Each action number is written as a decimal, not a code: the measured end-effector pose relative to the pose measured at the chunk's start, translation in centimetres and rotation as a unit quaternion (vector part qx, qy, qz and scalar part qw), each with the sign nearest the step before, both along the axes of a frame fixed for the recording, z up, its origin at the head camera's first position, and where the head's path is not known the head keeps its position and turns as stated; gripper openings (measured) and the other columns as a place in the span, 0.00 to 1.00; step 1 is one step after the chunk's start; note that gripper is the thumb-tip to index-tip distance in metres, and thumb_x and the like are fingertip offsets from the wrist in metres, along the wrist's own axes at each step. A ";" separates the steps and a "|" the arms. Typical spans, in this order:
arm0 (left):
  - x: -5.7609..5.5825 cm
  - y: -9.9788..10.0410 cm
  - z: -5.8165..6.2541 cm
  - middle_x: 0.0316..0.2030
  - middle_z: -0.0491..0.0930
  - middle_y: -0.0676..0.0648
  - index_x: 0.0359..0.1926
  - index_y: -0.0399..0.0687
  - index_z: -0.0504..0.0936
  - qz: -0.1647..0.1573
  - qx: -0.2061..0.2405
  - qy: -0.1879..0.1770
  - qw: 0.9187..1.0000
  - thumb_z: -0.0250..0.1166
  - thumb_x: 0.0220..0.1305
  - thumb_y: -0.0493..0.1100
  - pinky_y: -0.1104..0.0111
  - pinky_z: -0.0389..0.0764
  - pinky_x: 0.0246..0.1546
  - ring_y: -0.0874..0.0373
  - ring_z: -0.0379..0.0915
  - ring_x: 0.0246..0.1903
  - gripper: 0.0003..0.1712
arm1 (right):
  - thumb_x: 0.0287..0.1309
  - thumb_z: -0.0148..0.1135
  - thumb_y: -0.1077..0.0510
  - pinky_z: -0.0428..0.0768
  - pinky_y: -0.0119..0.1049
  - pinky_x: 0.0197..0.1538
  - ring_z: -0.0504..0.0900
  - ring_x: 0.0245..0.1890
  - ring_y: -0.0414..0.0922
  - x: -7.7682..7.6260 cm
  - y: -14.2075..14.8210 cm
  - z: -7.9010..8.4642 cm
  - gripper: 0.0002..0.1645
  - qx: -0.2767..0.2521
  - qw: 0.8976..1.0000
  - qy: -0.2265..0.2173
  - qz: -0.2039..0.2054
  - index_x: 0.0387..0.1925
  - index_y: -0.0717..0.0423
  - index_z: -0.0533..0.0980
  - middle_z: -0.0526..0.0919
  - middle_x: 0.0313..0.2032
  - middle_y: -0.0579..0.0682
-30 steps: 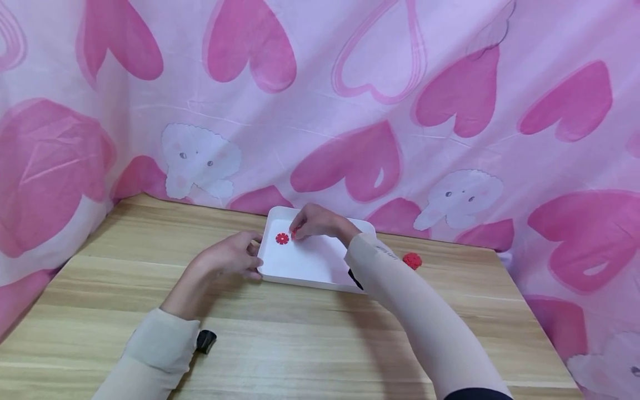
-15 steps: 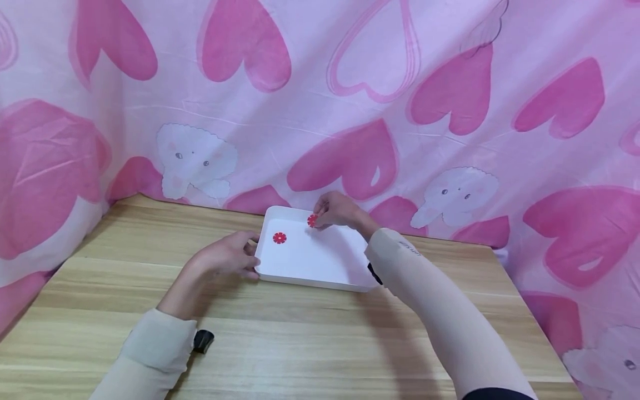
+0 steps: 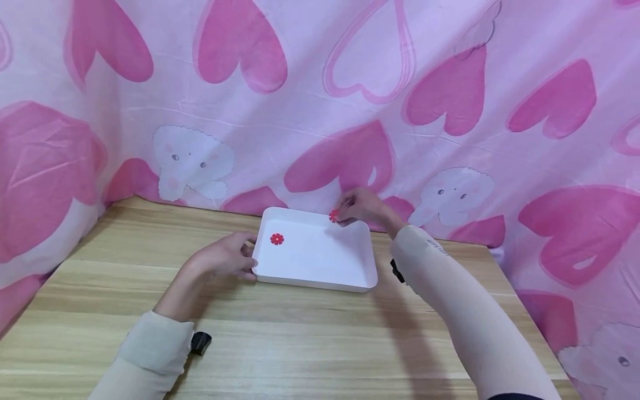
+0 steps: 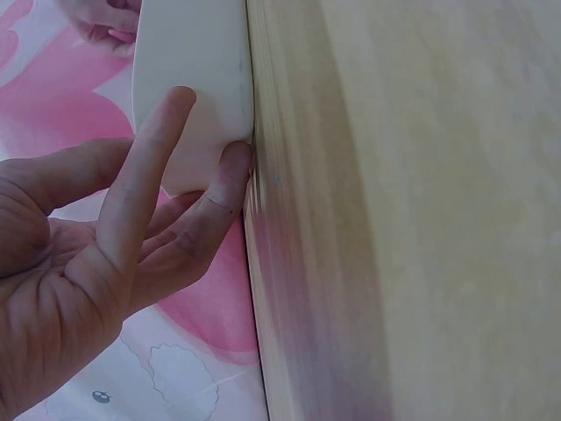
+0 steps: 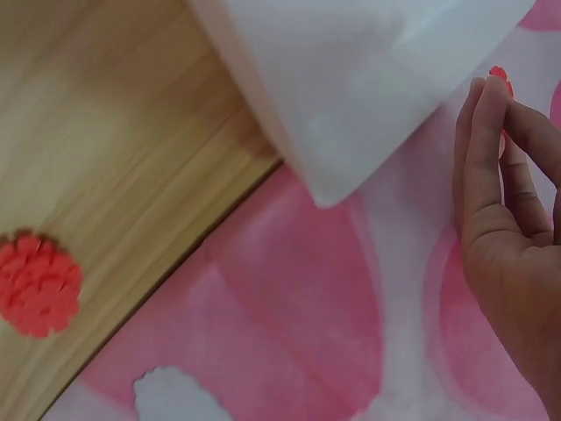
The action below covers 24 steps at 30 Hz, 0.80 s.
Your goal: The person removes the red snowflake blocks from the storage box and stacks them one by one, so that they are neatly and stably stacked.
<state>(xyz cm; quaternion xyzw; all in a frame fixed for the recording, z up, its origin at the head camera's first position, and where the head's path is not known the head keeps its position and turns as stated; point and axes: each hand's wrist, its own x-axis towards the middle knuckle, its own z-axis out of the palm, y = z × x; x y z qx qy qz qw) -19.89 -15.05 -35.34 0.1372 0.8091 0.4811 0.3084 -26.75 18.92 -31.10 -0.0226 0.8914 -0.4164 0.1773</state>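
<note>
My right hand [image 3: 362,205] pinches a red notched building disc [image 3: 334,216] by its edge, above the back right part of the white tray [image 3: 320,287]. The right wrist view shows that disc [image 5: 500,74] mostly hidden behind my fingertips [image 5: 493,92]. A second red disc [image 3: 277,239] lies flat in the tray, towards its back left. At the tray's left side, my left hand [image 3: 226,255] rests its loosely extended fingers [image 4: 140,175] against the outer wall.
On the tabletop [image 3: 280,339], a pile of red discs [image 5: 39,285] sits right of the tray; my right sleeve [image 3: 450,294] hides it in the head view. A pink heart-printed curtain [image 3: 280,139] hangs just behind the table.
From beside the lying disc, my right hand has moved right and away over the tray, carrying the pinched disc. My left hand has stayed against the tray's left side.
</note>
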 end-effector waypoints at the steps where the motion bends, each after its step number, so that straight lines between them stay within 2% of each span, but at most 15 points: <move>1: 0.0 0.0 0.0 0.57 0.75 0.28 0.78 0.25 0.57 -0.001 0.000 0.000 1.000 0.60 0.75 0.26 0.60 0.95 0.48 0.50 0.84 0.46 0.36 | 0.70 0.68 0.66 0.88 0.58 0.65 0.91 0.48 0.61 0.0 0.4 0.1 0.13 0.002 1.000 -0.001 0.001 0.52 0.68 0.82 0.87 0.46 0.62; 4: 0.0 0.0 0.0 0.56 0.75 0.28 0.78 0.25 0.57 -0.002 0.000 0.000 1.000 0.60 0.74 0.26 0.60 0.95 0.48 0.50 0.84 0.46 0.36 | 0.71 0.67 0.66 0.87 0.58 0.65 0.91 0.48 0.61 0.2 1.5 0.4 0.13 0.010 1.000 -0.001 0.005 0.53 0.69 0.81 0.88 0.47 0.63; 10: 0.0 0.0 0.1 0.56 0.76 0.28 0.78 0.25 0.57 -0.002 0.000 0.000 1.000 0.60 0.74 0.26 0.61 0.94 0.48 0.49 0.85 0.46 0.36 | 0.69 0.68 0.66 0.90 0.56 0.61 0.91 0.38 0.49 0.8 3.8 0.9 0.13 0.031 0.999 0.013 0.005 0.52 0.69 0.82 0.90 0.46 0.64; 17: 0.1 -0.1 0.0 0.55 0.74 0.29 0.78 0.25 0.57 0.003 0.008 -0.005 1.000 0.60 0.75 0.27 0.61 0.94 0.47 0.52 0.84 0.43 0.36 | 0.69 0.71 0.60 0.93 0.43 0.55 0.90 0.38 0.49 1.6 6.7 1.7 0.15 0.085 0.996 0.025 0.005 0.52 0.65 0.84 0.89 0.43 0.60; 24: -0.1 -0.2 -0.2 0.54 0.73 0.30 0.77 0.24 0.57 0.001 0.015 -0.005 1.000 0.60 0.75 0.26 0.60 0.94 0.48 0.53 0.85 0.42 0.35 | 0.69 0.71 0.61 0.93 0.38 0.46 0.87 0.33 0.46 2.3 9.6 1.6 0.18 0.101 0.995 0.017 -0.012 0.55 0.69 0.82 0.89 0.42 0.60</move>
